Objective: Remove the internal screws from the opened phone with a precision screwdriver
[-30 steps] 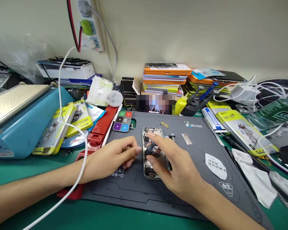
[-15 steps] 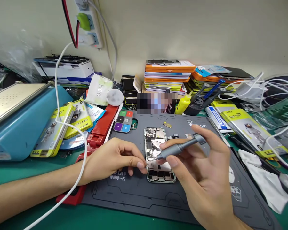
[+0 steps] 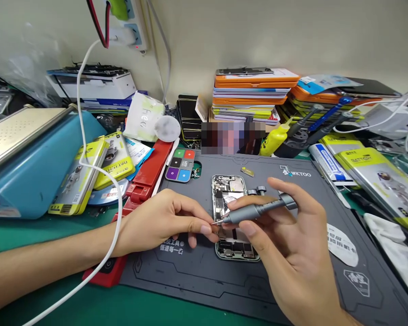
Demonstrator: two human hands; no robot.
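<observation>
My right hand (image 3: 297,244) grips a grey precision screwdriver (image 3: 246,213), its thumb and fingers around the barrel and a finger up by the end cap. The driver lies nearly level, its thin tip pointing left at the fingertips of my left hand (image 3: 172,217). Those left fingers are closed in a pinch beside the tip; whatever is between them is too small to make out. Under both hands an opened phone (image 3: 238,251) rests on the grey mat (image 3: 197,290), its boards and inner parts exposed. The hands and driver hide its middle.
A colour-blocked tray (image 3: 181,166) and a red holder (image 3: 146,176) sit to the left. Battery packs (image 3: 382,181) lie at right, more at left. Behind are stacked boxes (image 3: 255,83), a yellow bottle (image 3: 274,138) and a tool stand (image 3: 292,142). A white cable (image 3: 117,226) crosses my left forearm.
The view has shifted, so the phone appears further right. The screwdriver has tipped flatter, and its tip has moved from over the phone to my left fingertips.
</observation>
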